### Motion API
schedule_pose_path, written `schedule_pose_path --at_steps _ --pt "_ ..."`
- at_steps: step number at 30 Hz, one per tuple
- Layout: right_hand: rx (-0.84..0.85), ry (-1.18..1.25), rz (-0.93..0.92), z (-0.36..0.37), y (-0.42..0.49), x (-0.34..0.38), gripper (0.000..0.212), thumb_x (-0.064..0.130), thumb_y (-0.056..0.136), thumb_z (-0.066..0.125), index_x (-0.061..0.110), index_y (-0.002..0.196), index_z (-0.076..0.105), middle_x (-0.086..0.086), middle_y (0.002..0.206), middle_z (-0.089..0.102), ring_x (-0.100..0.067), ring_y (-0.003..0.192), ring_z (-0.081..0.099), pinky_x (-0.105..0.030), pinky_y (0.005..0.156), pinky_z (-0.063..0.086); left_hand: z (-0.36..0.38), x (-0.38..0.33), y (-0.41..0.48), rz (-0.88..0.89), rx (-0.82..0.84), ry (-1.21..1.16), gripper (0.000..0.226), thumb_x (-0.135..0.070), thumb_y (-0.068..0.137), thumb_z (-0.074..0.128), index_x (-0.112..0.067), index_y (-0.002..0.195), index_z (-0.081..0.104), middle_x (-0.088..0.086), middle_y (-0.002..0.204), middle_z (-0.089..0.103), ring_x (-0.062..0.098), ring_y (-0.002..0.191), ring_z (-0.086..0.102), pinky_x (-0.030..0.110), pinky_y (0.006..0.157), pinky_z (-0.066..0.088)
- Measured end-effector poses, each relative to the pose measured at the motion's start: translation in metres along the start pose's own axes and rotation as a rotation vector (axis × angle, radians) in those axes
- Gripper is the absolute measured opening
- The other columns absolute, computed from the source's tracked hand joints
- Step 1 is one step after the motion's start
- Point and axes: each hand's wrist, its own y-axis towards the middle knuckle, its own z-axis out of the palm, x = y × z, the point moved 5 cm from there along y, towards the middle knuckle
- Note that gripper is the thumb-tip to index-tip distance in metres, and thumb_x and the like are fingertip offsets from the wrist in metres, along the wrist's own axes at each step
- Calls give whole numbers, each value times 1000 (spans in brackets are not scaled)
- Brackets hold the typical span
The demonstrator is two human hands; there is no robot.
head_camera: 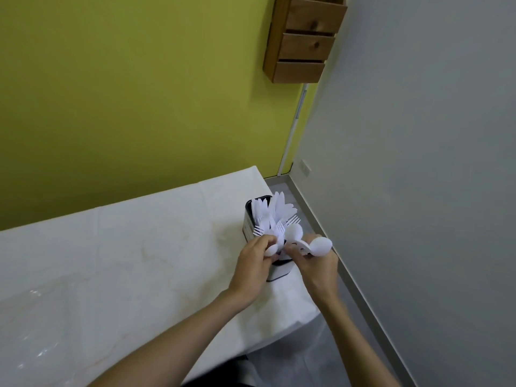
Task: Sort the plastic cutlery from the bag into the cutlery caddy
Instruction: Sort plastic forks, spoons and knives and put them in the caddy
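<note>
In the head view, a cutlery caddy [252, 219] with a dark rim and pale sides is seen standing upright on the white marbled bench [125, 261], close to the bench's right edge. It is filled with white plastic cutlery: knives [282, 206] are fanned out in the far part, forks [266, 223] stand in the middle with tines up, and the near part is largely hidden by the hands. The left hand [255, 263] is closed with its fingers curled around a spoon [272, 249] at the near end of the caddy. The right hand [312, 263] is closed on a small bundle of spoons, one bowl [321, 246] of which sticks out to the right past the fingers. Both hands are held just above the caddy's near compartment, almost touching each other. A crinkled clear plastic bag [36, 331] is seen lying flat on the near left of the bench, well apart from the caddy. A wooden wall rack [304, 37] is mounted high on the yellow-green wall [125, 93].
</note>
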Motion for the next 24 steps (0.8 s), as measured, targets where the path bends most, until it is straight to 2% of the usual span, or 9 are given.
schedule_pose_path --at_steps 2,5,7,9,11,13,17,21,24 --pt "45 -1 -17 2 -1 1 14 19 76 79 17 78 66 9 77 64 -20 72 59 -31 62 46 -1 3 -2 5 -5 -14 24 -3 86 62 -17 105 63 -8 104 62 12 96 61 25 83 52" --pt "44 -112 -162 0 -5 -1 35 26 74 82 40 96 59 16 96 62 -11 87 60 -27 68 50 -4 5 -6 -19 -33 -48 35 1 81 67 -15 112 62 -8 108 61 9 98 62 23 86 52" --pt "14 -109 -251 -3 -12 0 45 31 77 75 33 116 53 14 110 59 -12 97 59 -27 75 50 -5 7 -9 -17 -27 -87 38 2 80 68 -17 113 62 -7 107 61 4 95 62 24 85 53" --pt "-26 -151 -387 -7 -20 3 55 32 82 64 20 133 47 8 130 53 -14 115 54 -28 91 47 -7 9 -13 4 -29 -87 40 3 81 68 -19 114 61 -9 107 60 1 94 60 23 85 53" --pt "19 -320 -529 -2 -25 1 58 31 89 54 10 143 43 3 145 46 -16 134 43 -29 108 37 -11 11 -17 24 -31 -91 42 3 83 66 -20 117 60 -12 107 57 1 97 59 19 85 52" --pt "102 -495 -600 12 -31 -8 55 29 94 45 10 145 43 2 153 40 -16 145 30 -37 115 29 -18 15 -21 44 -33 -78 43 2 86 64 -23 121 60 -12 109 56 2 99 58 17 87 51" --pt "76 -553 -611 23 -36 -6 55 14 92 35 10 146 41 -2 156 36 -20 148 25 -46 120 18 -40 33 -27 56 -99 -10 34 0 91 57 -20 118 62 -11 109 56 -3 102 56 8 91 43" --pt "67 -437 -708 45 -38 34 53 3 92 32 3 145 38 -9 155 34 -21 149 22 -41 123 13 -78 66 -38 -42 -225 99 28 -8 96 50 -22 117 61 -16 116 55 -3 112 45 1 95 29" --pt "190 -352 -764 88 -43 57 61 -6 84 35 2 144 40 -11 154 36 -23 147 27 -35 123 15 -118 105 -63 -175 -348 166 29 -7 97 46 -20 120 58 -12 125 52 3 123 39 4 101 26"
